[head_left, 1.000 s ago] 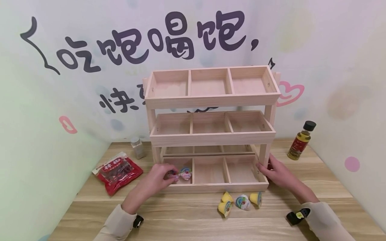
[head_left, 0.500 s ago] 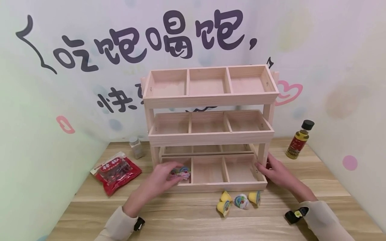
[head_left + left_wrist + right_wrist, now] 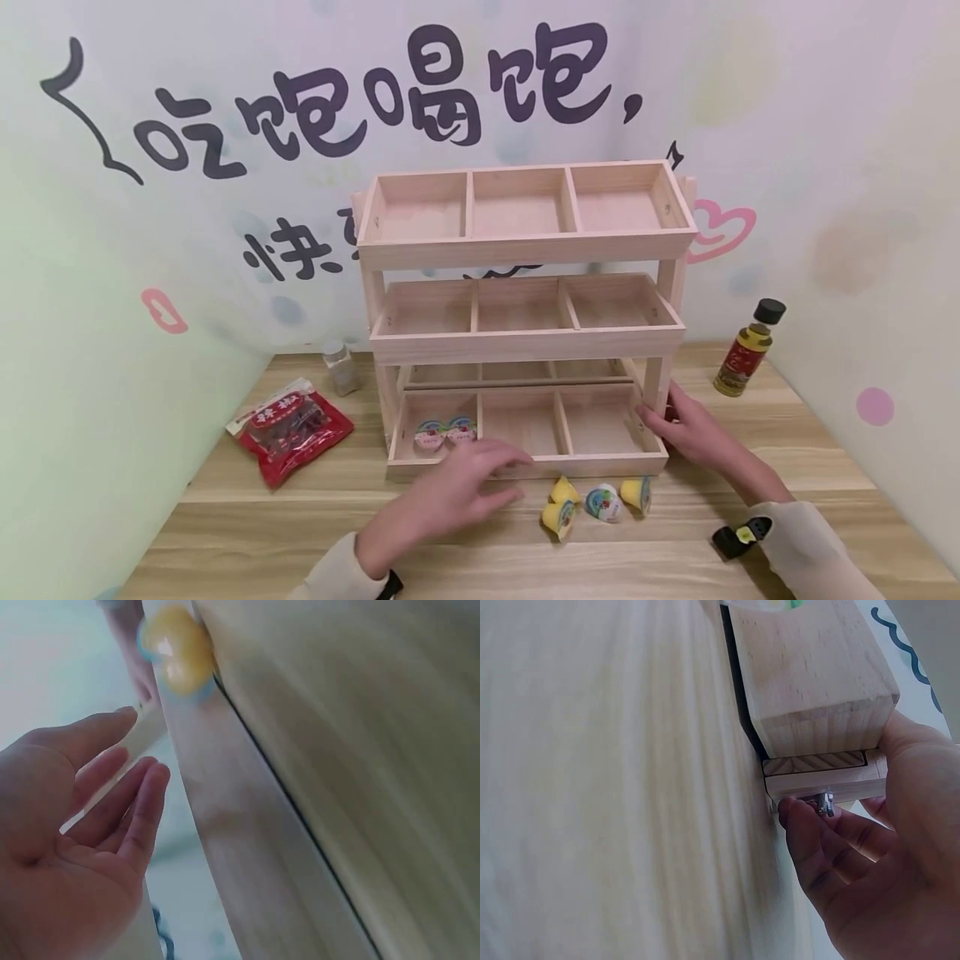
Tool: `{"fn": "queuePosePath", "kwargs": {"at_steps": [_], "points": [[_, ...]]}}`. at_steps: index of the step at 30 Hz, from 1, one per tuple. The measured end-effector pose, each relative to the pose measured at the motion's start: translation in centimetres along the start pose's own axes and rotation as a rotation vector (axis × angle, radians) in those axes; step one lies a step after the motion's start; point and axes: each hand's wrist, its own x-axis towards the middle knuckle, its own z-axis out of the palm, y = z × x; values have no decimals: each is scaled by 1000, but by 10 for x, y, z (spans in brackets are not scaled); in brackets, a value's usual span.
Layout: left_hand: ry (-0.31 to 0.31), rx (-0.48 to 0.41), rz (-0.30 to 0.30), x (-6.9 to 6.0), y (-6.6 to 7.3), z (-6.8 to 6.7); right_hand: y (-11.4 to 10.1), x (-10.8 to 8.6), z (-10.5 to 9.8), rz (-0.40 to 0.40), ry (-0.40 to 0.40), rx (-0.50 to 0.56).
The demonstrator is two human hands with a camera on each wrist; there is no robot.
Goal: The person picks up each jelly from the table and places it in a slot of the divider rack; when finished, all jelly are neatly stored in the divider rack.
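A three-tier wooden rack [image 3: 525, 346] stands on the table, each tier split into three compartments. Two jelly cups [image 3: 431, 435] lie side by side in the bottom tier's left compartment, lids facing out. My left hand [image 3: 457, 492] is in front of that tier, fingers extended and holding nothing; the left wrist view shows the bare palm. To its right, several yellow jelly cups [image 3: 558, 518] lie on the table, one with its printed lid [image 3: 603, 503] up. My right hand [image 3: 697, 429] grips the rack's lower right side, thumb in front and fingers behind, as the right wrist view confirms.
On the left lie a red bag of dried chillies [image 3: 292, 425] and a small clear jar [image 3: 341, 368] with a pale lid. A black-capped oil bottle [image 3: 744, 354] stands to the right. A lettered wall [image 3: 225, 275] closes off the back.
My left hand has let go of a jelly cup in the bottom left compartment and moved out rightward, toward the cups on the table. The right hand keeps its grip on the rack.
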Motion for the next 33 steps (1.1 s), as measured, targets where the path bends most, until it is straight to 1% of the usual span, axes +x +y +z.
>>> {"fn": "queuePosePath", "kwargs": {"at_steps": [1,3,5,8,10,11,16,18,21,23,28,30,33], "points": [[-28,-15,1,3,4,5,0,0,0,1,0,1],[-72,-32,24,10,11,15,0,-1,0,3,-2,2],[-99,-33,58,17,17,23,0,-2,0,3,-3,2],[-112,-7,118,24,22,34,0,-2,0,4,0,1],[-117,-8,144,26,23,38,0,-3,-1,6,2,0],[-120,-17,146,26,23,40,0,-3,-1,6,3,0],[-141,-68,97,25,19,40,-1,-3,-2,-2,8,-8],[-146,-68,81,25,17,39,0,-3,-2,-7,12,-13],[-147,-53,72,24,12,38,1,-3,-1,-11,14,-9],[-156,-49,51,24,10,36,2,-3,-1,-7,9,-1],[-200,-113,-16,23,5,30,2,-1,0,-7,-4,15],[-208,-127,-19,22,5,29,2,-1,0,-8,-5,14],[-202,-110,-4,22,5,28,2,-1,0,-10,-1,11]]}}
